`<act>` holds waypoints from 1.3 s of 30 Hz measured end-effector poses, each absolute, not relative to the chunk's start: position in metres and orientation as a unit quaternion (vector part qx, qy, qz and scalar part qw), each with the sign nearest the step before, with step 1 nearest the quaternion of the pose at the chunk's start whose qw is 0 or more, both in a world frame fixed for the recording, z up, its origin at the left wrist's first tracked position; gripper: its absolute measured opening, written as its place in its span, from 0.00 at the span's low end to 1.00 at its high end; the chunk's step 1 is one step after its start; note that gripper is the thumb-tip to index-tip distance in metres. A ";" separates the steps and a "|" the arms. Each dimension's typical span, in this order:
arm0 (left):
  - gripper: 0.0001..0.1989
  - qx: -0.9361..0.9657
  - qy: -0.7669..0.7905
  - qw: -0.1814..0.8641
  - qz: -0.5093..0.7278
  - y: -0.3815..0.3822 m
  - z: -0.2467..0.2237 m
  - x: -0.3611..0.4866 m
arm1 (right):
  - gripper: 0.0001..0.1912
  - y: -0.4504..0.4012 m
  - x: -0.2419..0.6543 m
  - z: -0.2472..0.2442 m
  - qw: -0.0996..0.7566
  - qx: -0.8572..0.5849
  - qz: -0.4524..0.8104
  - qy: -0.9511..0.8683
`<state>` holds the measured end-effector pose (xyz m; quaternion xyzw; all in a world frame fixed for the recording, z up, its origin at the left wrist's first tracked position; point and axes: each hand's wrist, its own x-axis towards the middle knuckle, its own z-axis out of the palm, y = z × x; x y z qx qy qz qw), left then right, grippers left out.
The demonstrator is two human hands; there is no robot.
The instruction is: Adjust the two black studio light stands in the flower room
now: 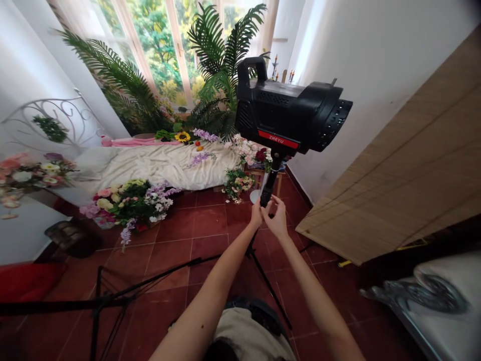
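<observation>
A black studio light (281, 110) with a red ZHEYU label sits on top of a black stand (268, 183), its round front facing right. My left hand (256, 213) is wrapped round the stand's pole just below the light. On the right side of the same pole, my right hand (276, 215) has its fingers bent and pressed at a joint or knob, which is mostly hidden by the fingers. The stand's dark legs (268, 286) spread over the red tiled floor beneath my forearms.
A bed with a cream cover (161, 163) stands by the window, with flower arrangements (128, 203) before it. Palm leaves (225, 55) rise behind. Another black stand (97, 301) lies across lower left. A wooden panel (398, 150) leans at right, near a silver carved frame (432, 296).
</observation>
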<state>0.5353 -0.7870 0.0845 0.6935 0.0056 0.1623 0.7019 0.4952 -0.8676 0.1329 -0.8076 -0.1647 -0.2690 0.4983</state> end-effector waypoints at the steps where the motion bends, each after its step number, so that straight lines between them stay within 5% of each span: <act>1: 0.20 0.710 -0.002 0.682 0.173 -0.786 0.084 0.535 | 0.25 -0.875 0.488 0.128 0.487 -0.814 -0.273 -0.160; 6: 0.19 0.750 -0.011 0.630 0.201 -0.785 0.080 0.537 | 0.13 -0.897 0.459 0.103 0.442 -0.837 -0.280 -0.162; 13: 0.18 0.756 -0.010 0.625 0.194 -0.783 0.081 0.536 | 0.20 -0.891 0.444 0.088 0.409 -0.855 -0.248 -0.198; 33: 0.19 0.728 -0.026 0.663 0.170 -0.781 0.091 0.532 | 0.22 -0.878 0.470 0.106 0.535 -0.825 -0.181 -0.030; 39: 0.20 0.737 -0.010 0.656 0.162 -0.779 0.098 0.527 | 0.21 -0.872 0.480 0.094 0.677 -0.726 -0.119 0.023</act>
